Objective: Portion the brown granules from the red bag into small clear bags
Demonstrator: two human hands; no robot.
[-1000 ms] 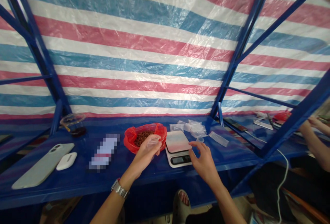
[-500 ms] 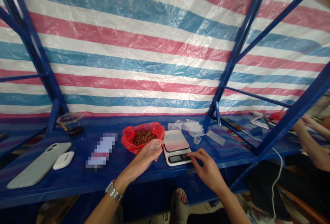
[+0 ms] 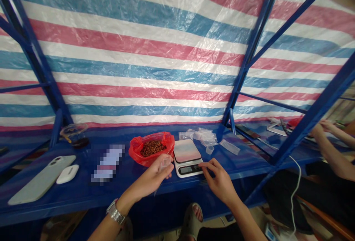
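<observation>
My left hand [image 3: 156, 174], with a silver watch on the wrist, is closed around a small clear plastic bag [image 3: 165, 162]. It is just in front of a red plastic bag [image 3: 135, 152] that gapes at the top and holds small brown beans or nuts [image 3: 152, 148]. A white digital kitchen scale [image 3: 188, 170] stands to the right of that bag, with nothing on its plate. Fingertips of my right hand [image 3: 217, 178] touch the scale's button panel, right of the display; this hand holds nothing. What the display reads is too small to make out.
Behind the scale lie several clear plastic bags [image 3: 203, 136] and a small clear cup [image 3: 210, 149]. On the left are a phone [image 3: 41, 180], a white earbud case [image 3: 67, 174], a pixelated screen [image 3: 109, 163] and a drink cup [image 3: 79, 139]. Blue metal posts [image 3: 249, 60] frame the table; another person's arms [image 3: 328, 152] are at right.
My left hand has turned slightly, and the clear bag in it shows more openly. My right fingertips stay at the scale's buttons. The whole view has shifted a little.
</observation>
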